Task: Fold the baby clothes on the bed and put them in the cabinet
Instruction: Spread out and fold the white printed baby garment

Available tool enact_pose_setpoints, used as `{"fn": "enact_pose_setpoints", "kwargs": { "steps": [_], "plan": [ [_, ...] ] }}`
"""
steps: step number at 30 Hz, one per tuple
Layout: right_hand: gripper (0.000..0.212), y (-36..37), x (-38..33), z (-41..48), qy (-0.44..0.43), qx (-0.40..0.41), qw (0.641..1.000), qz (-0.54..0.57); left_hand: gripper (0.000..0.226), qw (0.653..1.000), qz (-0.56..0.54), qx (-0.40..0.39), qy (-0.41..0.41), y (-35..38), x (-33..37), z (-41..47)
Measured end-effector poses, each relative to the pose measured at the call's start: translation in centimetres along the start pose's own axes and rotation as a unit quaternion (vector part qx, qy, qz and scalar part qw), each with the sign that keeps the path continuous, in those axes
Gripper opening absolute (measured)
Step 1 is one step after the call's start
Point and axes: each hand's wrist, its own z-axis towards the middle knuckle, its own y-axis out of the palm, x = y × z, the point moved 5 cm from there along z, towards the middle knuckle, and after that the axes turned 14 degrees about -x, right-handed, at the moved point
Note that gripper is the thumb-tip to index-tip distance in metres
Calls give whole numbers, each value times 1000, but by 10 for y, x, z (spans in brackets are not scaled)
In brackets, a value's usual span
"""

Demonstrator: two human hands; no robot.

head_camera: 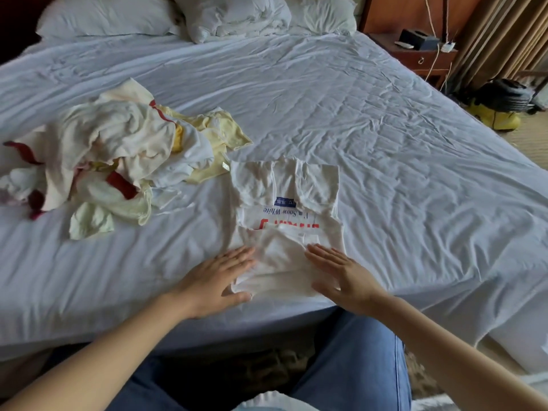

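both hands flat, pressing white shirt [286, 232] on bed [385, 143].

My left hand [218, 278] and right hand [341, 274]: both flat, palms down, fingers straight and together, thumbs spread inward.

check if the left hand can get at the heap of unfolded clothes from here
Probably yes: the left hand lies flat on the white shirt, holding nothing, and only bare sheet separates it from the heap.
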Motion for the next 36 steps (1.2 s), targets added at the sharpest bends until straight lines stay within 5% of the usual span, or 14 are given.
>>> {"fn": "enact_pose_setpoints", "kwargs": {
  "steps": [5, 17, 25, 29, 36],
  "plan": [
    [87, 15, 2, -9, 9, -75, 991, -109, 81, 1000, 24, 9, 4, 16, -15, -12],
    [54, 13, -1, -3, 23, -61, 990, -123, 43, 991, -53, 127, 5, 8, -13, -9],
    [39, -12, -8, 4, 89, -91, 992, -11, 44, 982, -60, 140, -108, -20, -10, -6],
    [37, -36, -10, 0, 191, -103, 975, 41, 29, 980, -75, 152, -107, -40, -8, -1],
    [33, -59, -14, 6, 194, -112, 967, 118, 32, 970, -139, 173, -100, -54, -7, 5]
  ]
}}
